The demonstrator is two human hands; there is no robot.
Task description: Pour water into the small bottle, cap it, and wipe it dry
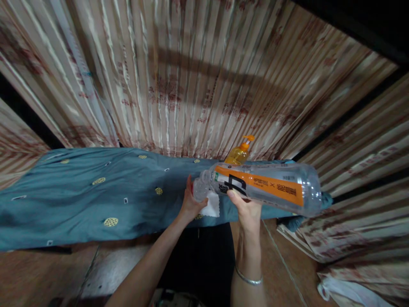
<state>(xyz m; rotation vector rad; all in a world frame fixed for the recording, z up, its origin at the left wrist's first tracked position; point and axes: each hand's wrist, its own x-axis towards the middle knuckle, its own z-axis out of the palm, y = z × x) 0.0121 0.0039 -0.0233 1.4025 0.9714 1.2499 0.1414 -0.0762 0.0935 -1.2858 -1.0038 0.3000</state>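
My right hand (246, 209) grips a large clear plastic bottle (306, 187) with an orange, black and white label. The bottle lies nearly level, its neck pointing left. At its mouth is a small clear container (200, 189), held in the fingers of my left hand (191, 202). Whether the two rims touch I cannot tell. Below them a white cloth or tissue (212, 207) lies on the teal patterned cover (134, 213). Just behind the bottle stands an orange pump bottle (238, 153) with amber liquid, its lower part hidden.
Pleated patterned curtains (179, 94) hang close behind and to the right of the covered surface. Dark frame bars (348, 115) cross the right side. Tiled floor (111, 268) shows below, with a white bag (348, 292) at the lower right.
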